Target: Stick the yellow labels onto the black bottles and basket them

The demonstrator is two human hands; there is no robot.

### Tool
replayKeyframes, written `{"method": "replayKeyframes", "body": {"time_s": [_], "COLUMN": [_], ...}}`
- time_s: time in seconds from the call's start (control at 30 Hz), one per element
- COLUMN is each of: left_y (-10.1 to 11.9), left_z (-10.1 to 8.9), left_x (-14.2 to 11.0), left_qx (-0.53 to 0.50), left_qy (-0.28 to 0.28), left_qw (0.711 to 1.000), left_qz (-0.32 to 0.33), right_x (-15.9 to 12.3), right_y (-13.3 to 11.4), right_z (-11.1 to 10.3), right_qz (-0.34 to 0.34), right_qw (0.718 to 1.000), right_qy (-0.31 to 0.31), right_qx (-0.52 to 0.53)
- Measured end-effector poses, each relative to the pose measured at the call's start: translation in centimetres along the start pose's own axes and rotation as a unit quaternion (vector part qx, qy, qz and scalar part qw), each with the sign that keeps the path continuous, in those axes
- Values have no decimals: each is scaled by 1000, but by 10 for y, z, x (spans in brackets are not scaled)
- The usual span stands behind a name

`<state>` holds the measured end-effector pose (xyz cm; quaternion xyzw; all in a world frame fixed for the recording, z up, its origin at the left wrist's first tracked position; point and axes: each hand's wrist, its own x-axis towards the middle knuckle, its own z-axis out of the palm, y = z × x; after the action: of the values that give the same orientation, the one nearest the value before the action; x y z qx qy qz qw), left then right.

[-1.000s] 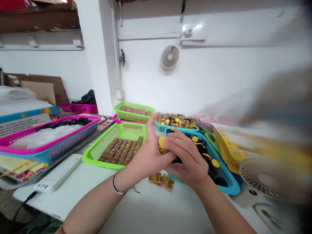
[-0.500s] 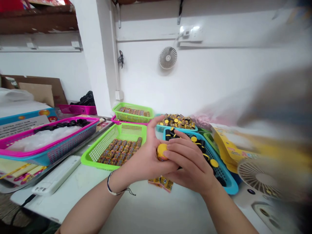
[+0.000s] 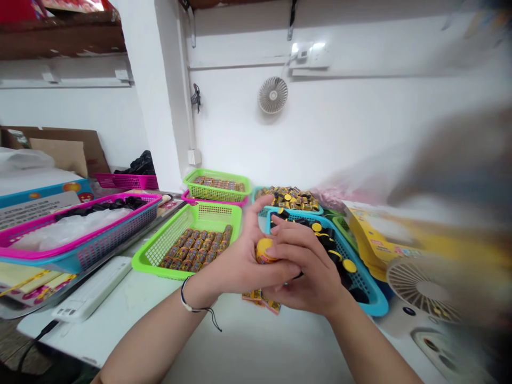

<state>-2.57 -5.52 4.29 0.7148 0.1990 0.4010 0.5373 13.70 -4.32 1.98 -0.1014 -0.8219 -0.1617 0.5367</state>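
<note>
A small canister [image 3: 264, 249] with a yellow lid is held between my two hands above the table. My left hand [image 3: 234, 262] grips it from the left, thumb across the front and index finger raised. Curled around it from the other side, my right hand [image 3: 310, 269] has its fingertips against the lid; most of the canister's dark body is hidden. Printed yellow labels [image 3: 272, 306] lie on the table just below my hands. Behind my right hand, a blue basket [image 3: 376, 305] holds black canisters with yellow lids.
A green basket [image 3: 141, 262] with rows of labelled canisters stands to the left, another green basket [image 3: 218, 193] behind it. A farther blue basket [image 3: 320, 211] is full of labelled pieces. To the right are a fan [image 3: 426, 290] and a phone [image 3: 438, 349]; a white power bank [image 3: 94, 288] lies left.
Both hands stay on the canister. My right fingers have shifted slightly around it, and the view has moved a little.
</note>
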Motion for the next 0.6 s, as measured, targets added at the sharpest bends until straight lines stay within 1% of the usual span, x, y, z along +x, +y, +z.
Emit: {"method": "replayKeyframes", "body": {"time_s": [0.07, 0.13, 0.2, 0.27, 0.37, 0.6], "left_y": [0, -2, -4, -6, -7, -4], "left_z": [2, 6, 10, 13, 11, 1], "left_x": [-1, 0, 1, 1, 0, -3], "left_qx": [14, 31, 39, 37, 24, -44], "left_qy": [15, 52, 81, 95, 81, -1], "left_qw": [1000, 997, 994, 993, 995, 999], "left_qz": [16, 40, 57, 62, 59, -5], "right_x": [1, 1, -1, -3, -6, -2], "right_y": [-1, 0, 1, 2, 3, -1], "right_z": [-2, -5, -7, -7, -6, -7], "right_qz": [-18, -37, -42, -41, -36, -36], "right_qw": [1000, 999, 998, 997, 998, 999], "right_qy": [-15, -35, -44, -48, -52, -35], "right_qx": [-2, -14, -28, -34, -27, -4]}}
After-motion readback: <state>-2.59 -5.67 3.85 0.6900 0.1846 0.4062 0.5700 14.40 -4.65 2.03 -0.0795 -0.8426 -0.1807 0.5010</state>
